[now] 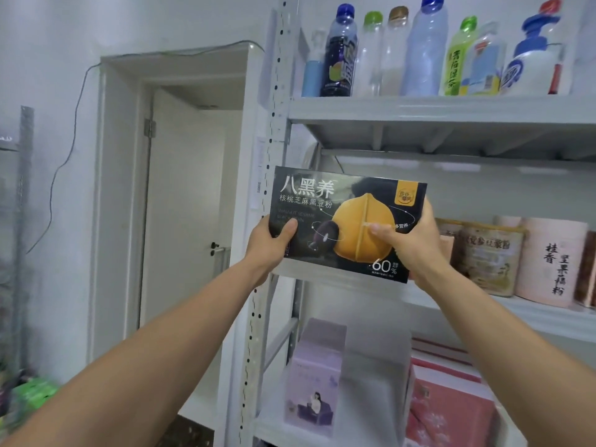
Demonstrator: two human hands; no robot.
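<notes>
A black box [325, 201] with white Chinese lettering and a large yellow walnut picture is held up in front of the middle shelf [483, 312] of a grey metal rack. My left hand [269, 243] grips the box's lower left edge, thumb on the front face. My right hand [414, 240] grips its right side, thumb across the yellow picture. The box is upright and slightly tilted, at the shelf's left end.
Round tins and a pink canister [548, 262] stand on the middle shelf to the right. Several bottles [425, 50] line the top shelf. Purple [317, 375] and pink boxes [448, 408] fill the lower shelf. A white door [183, 204] is at left, beside the rack post [274, 156].
</notes>
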